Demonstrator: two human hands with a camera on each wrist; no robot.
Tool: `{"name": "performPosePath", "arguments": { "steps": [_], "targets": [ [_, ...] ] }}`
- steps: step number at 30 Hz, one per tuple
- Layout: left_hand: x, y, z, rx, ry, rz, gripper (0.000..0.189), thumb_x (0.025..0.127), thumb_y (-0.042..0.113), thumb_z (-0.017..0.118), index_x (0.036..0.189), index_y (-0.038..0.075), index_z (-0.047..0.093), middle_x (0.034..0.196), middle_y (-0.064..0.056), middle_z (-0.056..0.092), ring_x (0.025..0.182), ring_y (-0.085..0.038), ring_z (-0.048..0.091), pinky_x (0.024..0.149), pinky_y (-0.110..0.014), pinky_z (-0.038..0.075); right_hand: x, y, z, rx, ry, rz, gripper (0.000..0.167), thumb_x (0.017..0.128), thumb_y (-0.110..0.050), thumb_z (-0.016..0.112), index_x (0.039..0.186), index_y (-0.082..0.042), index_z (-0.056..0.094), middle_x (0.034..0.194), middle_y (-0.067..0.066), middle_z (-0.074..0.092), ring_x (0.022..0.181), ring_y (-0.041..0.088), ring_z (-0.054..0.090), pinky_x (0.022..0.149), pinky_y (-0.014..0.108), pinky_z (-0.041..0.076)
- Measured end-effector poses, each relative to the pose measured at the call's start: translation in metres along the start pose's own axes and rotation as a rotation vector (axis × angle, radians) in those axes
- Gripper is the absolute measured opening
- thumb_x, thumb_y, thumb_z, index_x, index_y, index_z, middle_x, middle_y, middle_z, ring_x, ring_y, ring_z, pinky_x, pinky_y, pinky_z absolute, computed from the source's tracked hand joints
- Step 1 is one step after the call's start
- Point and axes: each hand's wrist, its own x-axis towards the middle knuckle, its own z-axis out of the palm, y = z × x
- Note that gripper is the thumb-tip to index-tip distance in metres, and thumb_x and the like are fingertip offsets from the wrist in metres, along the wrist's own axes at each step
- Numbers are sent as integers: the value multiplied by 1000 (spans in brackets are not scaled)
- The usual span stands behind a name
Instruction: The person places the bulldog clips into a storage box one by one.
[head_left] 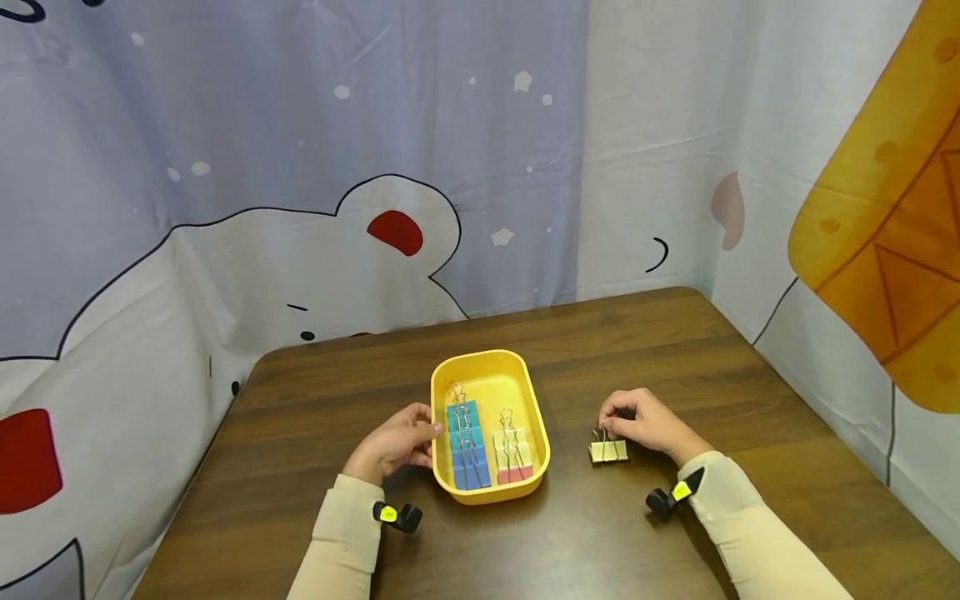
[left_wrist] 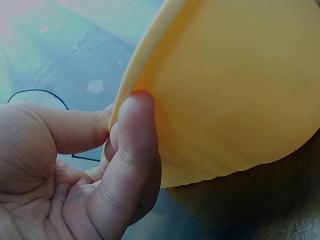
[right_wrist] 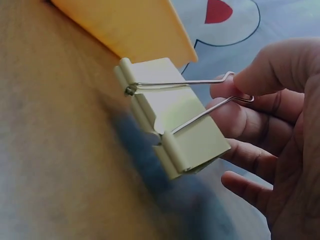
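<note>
At the left side of a yellow plastic tray (head_left: 489, 502), my left hand (head_left: 397, 439) pinches the rim, thumb over the edge. In the left wrist view the tray wall (left_wrist: 235, 90) fills much of the frame beside the fingers. To the right of the tray, my right hand (head_left: 647, 423) pinches the wire handles of a pale yellow binder clip (head_left: 608, 452). The right wrist view has this binder clip (right_wrist: 185, 130) close over the tabletop, its handles between thumb and fingertips.
Inside the tray, a row of teal and blue binder clips (head_left: 471, 471) lies along the left. Pale yellow clips (head_left: 521, 450) and a pink clip (head_left: 515, 475) lie on the right. The brown wooden table (head_left: 330, 392) ends at a printed curtain (head_left: 510, 167) behind.
</note>
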Motion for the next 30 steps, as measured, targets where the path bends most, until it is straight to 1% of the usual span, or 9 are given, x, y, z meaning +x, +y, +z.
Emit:
{"name": "performPosePath", "arguments": {
  "steps": [4,8,11,15,17,20,24,27,30],
  "targets": [
    [-1,0,2,-6,2,-1,35,103,6,54,129,-5,33,79,-8,59,60,-13,57,54,-24,58,11,-24,-9,7,-4,25,10,86,15,64,81,7,66,72,16,63,67,10,59,61,25,53],
    [-1,1,2,-3,1,0,36,103,6,54,129,-6,33,79,-9,58,60,-13,57,54,-24,58,25,-35,-16,0,1,42,9,88,12,63,83,7,67,72,15,65,67,11,60,63,27,53],
    [0,-1,1,-3,1,-3,36,103,7,54,129,-7,32,79,-9,58,60,-13,57,54,-24,58,37,-24,-17,-5,5,40,9,90,7,65,83,3,69,74,9,66,68,11,60,63,27,53],
    [2,-2,0,-8,1,-1,36,103,6,54,129,-6,33,79,-9,58,61,-13,57,54,-24,58,55,-14,-18,1,2,68,10,91,1,66,84,-3,71,75,3,67,68,12,60,63,27,54],
    [1,-2,-1,-10,1,3,36,103,6,54,129,-6,32,79,-9,58,61,-13,57,54,-24,58,64,-17,-17,2,-1,77,9,91,1,65,85,-3,71,74,4,67,68,12,60,63,27,53],
    [0,-1,-2,-13,-2,7,35,103,6,54,128,-6,32,79,-8,58,61,-13,57,54,-24,58,77,-22,-15,1,-8,63,9,91,2,65,86,-1,71,73,6,67,67,13,60,62,26,53],
    [-1,0,-1,-14,-6,3,36,103,6,54,129,-6,32,80,-8,58,61,-12,57,54,-24,58,93,-28,-10,9,-16,33,7,90,3,66,87,1,72,74,11,68,67,20,61,62,27,53],
    [-1,0,-1,-16,-5,5,36,103,6,54,129,-6,31,80,-8,59,61,-13,57,54,-24,58,106,-34,-5,16,-30,29,7,91,1,66,87,0,72,75,9,68,69,22,62,64,27,53],
    [-1,-1,-1,-14,-3,2,37,103,6,54,130,-6,32,80,-9,59,61,-13,57,54,-24,58,118,-39,0,23,-48,35,8,92,-1,66,87,-1,72,75,5,68,69,21,62,65,26,53]
  ]
}}
